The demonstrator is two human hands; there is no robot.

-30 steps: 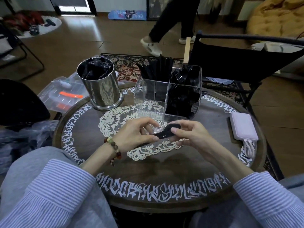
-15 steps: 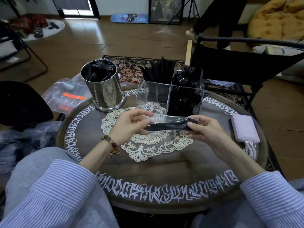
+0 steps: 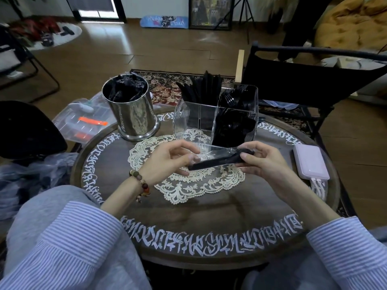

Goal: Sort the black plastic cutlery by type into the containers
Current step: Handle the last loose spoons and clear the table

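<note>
Hands now further apart vs 1 s ago: left hand (image 3: pixel 167 160) pinches clear wrapper (image 3: pixel 211 153), right hand (image 3: pixel 261 162) grips black utensil (image 3: pixel 217 162) just in front of clear organizer (image 3: pixel 180 120) — unwrapping nearly done, type unclear.

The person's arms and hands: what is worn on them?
Both arms wear light blue sleeves with thin white stripes. The left wrist carries a bracelet of round beads in brown, green and orange. The left hand and right hand are bare, without gloves.

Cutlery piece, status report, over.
Both hands, left and right, pinch wrapped cutlery piece. Held over doily. Clear organizer behind, path unobstructed.
</note>
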